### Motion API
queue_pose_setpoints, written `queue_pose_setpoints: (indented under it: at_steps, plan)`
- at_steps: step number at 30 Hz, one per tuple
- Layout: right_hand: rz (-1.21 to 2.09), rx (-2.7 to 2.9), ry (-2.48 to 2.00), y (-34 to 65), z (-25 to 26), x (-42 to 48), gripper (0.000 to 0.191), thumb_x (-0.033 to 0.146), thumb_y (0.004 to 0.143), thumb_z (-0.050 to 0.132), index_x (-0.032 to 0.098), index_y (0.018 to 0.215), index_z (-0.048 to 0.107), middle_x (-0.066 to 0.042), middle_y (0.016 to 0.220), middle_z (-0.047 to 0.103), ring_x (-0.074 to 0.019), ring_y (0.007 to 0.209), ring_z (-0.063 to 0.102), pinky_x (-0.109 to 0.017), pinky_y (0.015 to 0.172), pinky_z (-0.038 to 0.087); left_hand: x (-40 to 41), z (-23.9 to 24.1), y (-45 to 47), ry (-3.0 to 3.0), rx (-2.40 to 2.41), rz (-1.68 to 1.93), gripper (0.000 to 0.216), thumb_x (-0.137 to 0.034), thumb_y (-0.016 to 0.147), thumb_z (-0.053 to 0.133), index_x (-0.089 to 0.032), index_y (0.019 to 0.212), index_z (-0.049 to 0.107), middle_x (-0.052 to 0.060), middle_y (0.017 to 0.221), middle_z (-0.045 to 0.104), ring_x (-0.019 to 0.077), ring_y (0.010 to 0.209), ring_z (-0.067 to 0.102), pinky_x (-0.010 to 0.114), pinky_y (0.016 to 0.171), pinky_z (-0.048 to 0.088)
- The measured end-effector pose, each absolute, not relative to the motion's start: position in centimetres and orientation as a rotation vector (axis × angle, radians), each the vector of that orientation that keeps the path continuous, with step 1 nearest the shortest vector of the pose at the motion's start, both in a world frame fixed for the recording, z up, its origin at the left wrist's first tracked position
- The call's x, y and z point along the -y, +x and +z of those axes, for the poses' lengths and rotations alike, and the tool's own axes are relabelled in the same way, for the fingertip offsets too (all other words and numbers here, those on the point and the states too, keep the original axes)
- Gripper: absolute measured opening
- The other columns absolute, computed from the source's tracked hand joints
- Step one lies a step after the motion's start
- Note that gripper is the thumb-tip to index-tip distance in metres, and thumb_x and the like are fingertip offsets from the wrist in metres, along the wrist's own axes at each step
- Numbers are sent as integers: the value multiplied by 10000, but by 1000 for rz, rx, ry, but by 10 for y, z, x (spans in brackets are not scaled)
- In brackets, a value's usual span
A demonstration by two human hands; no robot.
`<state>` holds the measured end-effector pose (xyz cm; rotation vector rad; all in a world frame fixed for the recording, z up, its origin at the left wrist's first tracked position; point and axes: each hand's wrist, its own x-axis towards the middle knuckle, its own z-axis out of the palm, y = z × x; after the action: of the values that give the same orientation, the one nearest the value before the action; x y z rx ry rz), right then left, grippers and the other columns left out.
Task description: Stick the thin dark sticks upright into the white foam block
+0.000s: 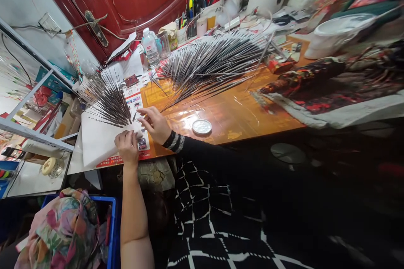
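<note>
Thin dark tapered sticks point(110, 101) lie fanned out in a bunch on a white foam-like slab point(94, 141) at the left of the table. My left hand point(126, 145) is at the slab's right edge, just below the thick ends of the bunch. Its fingers are curled together, and what they grip is hidden. To its right, my right hand point(156, 126) has thumb and forefinger brought close in a pinch. A small dark pointed piece point(135, 113) shows beside those fingertips; whether they touch it I cannot tell. A larger pile of grey tapered sticks point(214, 61) spreads behind.
A round white lid point(202, 127) lies on the orange tabletop point(230, 109). A water bottle point(150, 48) and a glass point(163, 44) stand behind. Paint-smeared material point(309, 75) and a white tub point(337, 33) are at the right. A metal rack point(34, 88) borders the left.
</note>
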<state>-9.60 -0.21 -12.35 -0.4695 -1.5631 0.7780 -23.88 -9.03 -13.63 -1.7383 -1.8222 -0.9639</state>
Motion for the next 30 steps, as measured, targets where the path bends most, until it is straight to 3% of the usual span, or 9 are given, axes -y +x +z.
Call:
queue_pose_setpoints:
  at_steps: [8, 14, 17, 30]
  plan:
    - [762, 1566, -386, -111, -123, -10, 164, 240, 983, 522, 141, 1023, 646, -106, 1025, 576, -135, 870, 602, -249, 748, 576, 90, -140, -238, -1748, 1839, -982, 276, -342, 971, 503, -180, 967, 726, 130, 983, 699, 233, 986, 595, 403, 961, 426]
    - [713, 1675, -291, -110, -123, -8, 182, 245, 996, 496, 139, 1045, 635, -116, 1063, 625, -151, 926, 618, -270, 780, 565, 90, -142, -236, -1729, 1846, -968, 271, -339, 972, 503, -177, 980, 720, 128, 988, 698, 237, 1000, 589, 404, 949, 422]
    - [736, 1636, -291, -111, -126, -8, 232, 253, 1027, 432, 131, 1042, 629, -103, 1005, 644, -140, 898, 630, -276, 820, 560, 90, -142, -236, -1720, 1834, -974, 266, -322, 971, 501, -180, 977, 726, 128, 979, 697, 238, 998, 586, 401, 938, 427]
    - [665, 1578, -375, -104, -106, -11, 320, 354, 1060, 376, 145, 1018, 614, -67, 932, 624, -82, 700, 585, -228, 715, 557, 89, -142, -237, -1756, 1822, -964, 243, -312, 969, 503, -197, 962, 717, 112, 966, 694, 234, 988, 600, 400, 934, 421]
